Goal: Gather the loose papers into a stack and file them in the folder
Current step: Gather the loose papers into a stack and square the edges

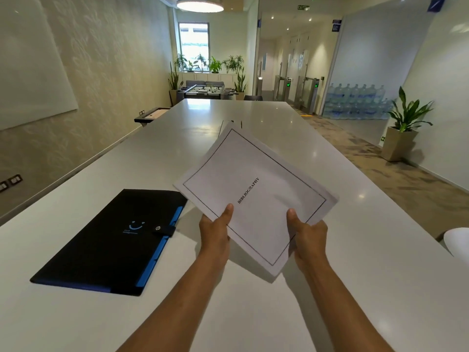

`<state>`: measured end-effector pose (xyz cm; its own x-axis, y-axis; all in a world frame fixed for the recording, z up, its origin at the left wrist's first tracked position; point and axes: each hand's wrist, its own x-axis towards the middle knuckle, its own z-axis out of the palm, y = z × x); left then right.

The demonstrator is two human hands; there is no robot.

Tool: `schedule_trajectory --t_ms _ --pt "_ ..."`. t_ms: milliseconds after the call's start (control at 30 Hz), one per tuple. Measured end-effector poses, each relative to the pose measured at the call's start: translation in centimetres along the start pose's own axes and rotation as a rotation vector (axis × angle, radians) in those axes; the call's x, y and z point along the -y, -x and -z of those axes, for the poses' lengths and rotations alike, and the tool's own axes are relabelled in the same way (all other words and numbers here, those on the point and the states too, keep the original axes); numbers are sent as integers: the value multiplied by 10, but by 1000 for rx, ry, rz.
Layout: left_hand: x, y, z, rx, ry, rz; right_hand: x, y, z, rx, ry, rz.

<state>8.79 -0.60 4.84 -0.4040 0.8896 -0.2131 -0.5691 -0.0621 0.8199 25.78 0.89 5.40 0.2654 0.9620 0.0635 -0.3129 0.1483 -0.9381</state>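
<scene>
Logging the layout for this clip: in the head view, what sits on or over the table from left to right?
Black folder → left hand → right hand. Both hands hold the paper stack.

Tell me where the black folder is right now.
In the head view, the black folder lies closed on the white table, left of both hands and just left of the held paper stack, its strap snapped shut.

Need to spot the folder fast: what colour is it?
The folder is black with blue edging and a blue smiley mark, seen clearly in the head view.
</scene>
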Motion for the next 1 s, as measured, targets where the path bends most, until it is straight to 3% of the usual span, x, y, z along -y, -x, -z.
schedule_trajectory --t_ms 100,167,433,733,1000 --pt "-23 -13 17 16 154 -52 12 -18 17 62 110 72" --pt "-40 -26 32 15 104 -83 20 -31 27 127 150 61" --pt "-71 -38 50 380 -662 -159 32 -48 37 322 404 94" --pt "-73 -20 29 210 -554 -558 40 -36 20 291 268 237" --pt "-26 -20 66 133 -529 -420 5 -28 34 322 216 56"
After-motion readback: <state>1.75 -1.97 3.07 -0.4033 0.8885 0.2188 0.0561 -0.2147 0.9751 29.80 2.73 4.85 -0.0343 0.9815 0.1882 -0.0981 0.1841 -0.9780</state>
